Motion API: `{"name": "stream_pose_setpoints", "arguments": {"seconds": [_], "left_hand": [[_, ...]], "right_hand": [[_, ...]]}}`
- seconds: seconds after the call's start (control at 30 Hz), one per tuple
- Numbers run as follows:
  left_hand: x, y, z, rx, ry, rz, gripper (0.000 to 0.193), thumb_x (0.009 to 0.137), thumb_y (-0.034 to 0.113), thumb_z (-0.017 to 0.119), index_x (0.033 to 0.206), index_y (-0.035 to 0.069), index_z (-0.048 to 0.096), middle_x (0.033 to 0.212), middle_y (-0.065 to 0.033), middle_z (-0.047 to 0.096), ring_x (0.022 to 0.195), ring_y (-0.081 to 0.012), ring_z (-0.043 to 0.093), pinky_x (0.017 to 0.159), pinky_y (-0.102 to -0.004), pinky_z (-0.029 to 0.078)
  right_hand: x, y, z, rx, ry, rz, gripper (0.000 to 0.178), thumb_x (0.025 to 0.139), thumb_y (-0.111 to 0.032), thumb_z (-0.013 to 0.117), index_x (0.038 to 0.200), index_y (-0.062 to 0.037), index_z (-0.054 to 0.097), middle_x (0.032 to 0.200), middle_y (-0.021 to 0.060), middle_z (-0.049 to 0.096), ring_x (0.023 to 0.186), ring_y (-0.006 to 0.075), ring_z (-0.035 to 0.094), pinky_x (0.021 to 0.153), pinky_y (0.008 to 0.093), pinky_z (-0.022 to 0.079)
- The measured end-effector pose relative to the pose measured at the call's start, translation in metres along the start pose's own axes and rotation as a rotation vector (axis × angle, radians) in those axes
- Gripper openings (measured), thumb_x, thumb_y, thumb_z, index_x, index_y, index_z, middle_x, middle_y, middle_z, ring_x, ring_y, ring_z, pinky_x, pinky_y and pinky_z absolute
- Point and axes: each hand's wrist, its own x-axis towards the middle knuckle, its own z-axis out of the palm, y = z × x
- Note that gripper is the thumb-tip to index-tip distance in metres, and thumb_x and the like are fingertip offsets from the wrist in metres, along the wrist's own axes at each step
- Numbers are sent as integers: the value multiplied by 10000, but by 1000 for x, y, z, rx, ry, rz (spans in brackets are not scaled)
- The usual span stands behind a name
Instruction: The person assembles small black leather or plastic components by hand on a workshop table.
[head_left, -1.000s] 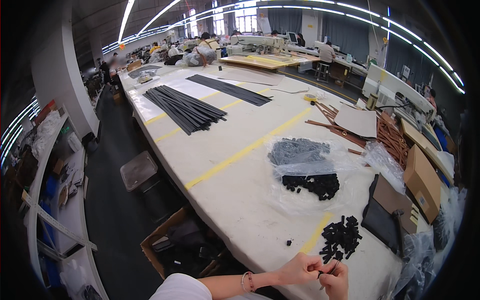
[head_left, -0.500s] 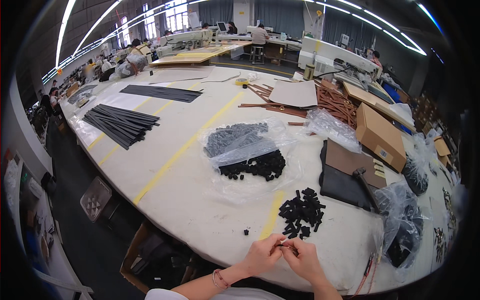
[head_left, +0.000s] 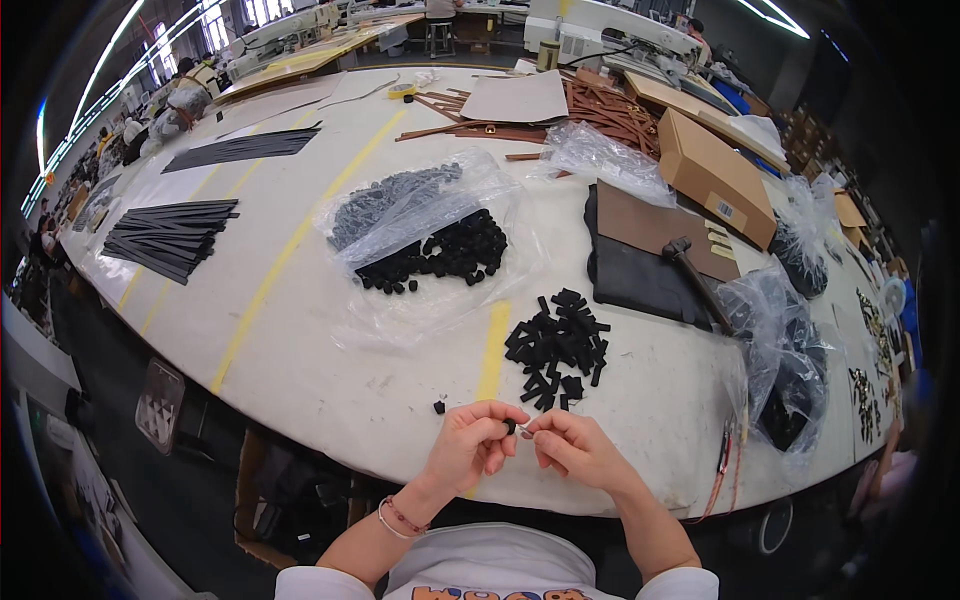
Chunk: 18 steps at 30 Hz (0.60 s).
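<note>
Black piece [head_left: 510, 427], hands [head_left: 462, 445] [head_left: 578, 447] close together, left pinching it; black pile [head_left: 555, 343] beyond, hammer [head_left: 697, 279] rightward

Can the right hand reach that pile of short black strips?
Likely yes: the black pile lies beyond the right hand, nothing visibly between, though that hand pinches beside the small black piece in the left hand.

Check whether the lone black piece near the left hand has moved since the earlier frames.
No. The lone black piece lies left of the nearest yellow strip, as before; its shift in the picture comes from the camera.
</note>
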Motion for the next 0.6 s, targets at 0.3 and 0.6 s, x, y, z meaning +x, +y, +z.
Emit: {"name": "stream_pose_setpoints", "arguments": {"seconds": [0.3,0.6], "left_hand": [[-2,0,1,5,-6,-75,174,736,-16,410,806,-37,568,563,-96,549,331,-92,420,323,-193,344],[-1,5,2,172,-66,-155,159,748,-10,426,824,-27,565,583,-77,541,345,-75,425,333,-182,335]], "right_hand": [[-1,1,-2,58,-93,0,125,841,-149,494,858,-33,539,592,0,538,472,23,407,422,177,309],[4,-2,-18,15,-254,25,108,830,-139,520,831,-34,546,610,-6,542,484,30,419,433,184,325]]}}
